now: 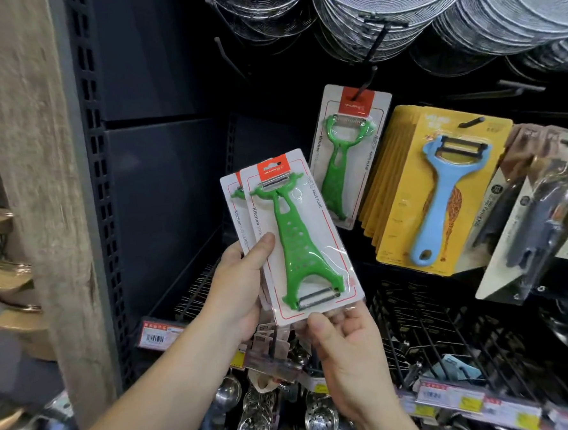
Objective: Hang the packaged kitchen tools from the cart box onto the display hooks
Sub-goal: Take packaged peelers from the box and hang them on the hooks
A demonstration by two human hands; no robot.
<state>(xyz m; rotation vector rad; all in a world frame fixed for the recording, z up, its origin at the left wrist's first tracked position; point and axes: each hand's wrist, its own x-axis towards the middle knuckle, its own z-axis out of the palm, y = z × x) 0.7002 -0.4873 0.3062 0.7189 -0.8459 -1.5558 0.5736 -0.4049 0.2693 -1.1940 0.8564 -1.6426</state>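
Observation:
Two carded green peelers are held in front of the display. The front green peeler pack (297,234) overlaps a second green peeler pack (235,204) behind it on the left. My left hand (243,283) grips both packs at their left edge, thumb on the front card. My right hand (347,350) pinches the bottom edge of the front pack. Another green peeler pack (345,158) hangs on a black display hook (364,83) up and to the right. The cart box is out of view.
Yellow cards with a blue peeler (441,198) hang right of the green one, then dark packaged tools (539,219). Wire strainers (396,12) hang overhead. A black wire basket (456,334) and price tags (453,400) sit below. A concrete pillar (34,183) stands at left.

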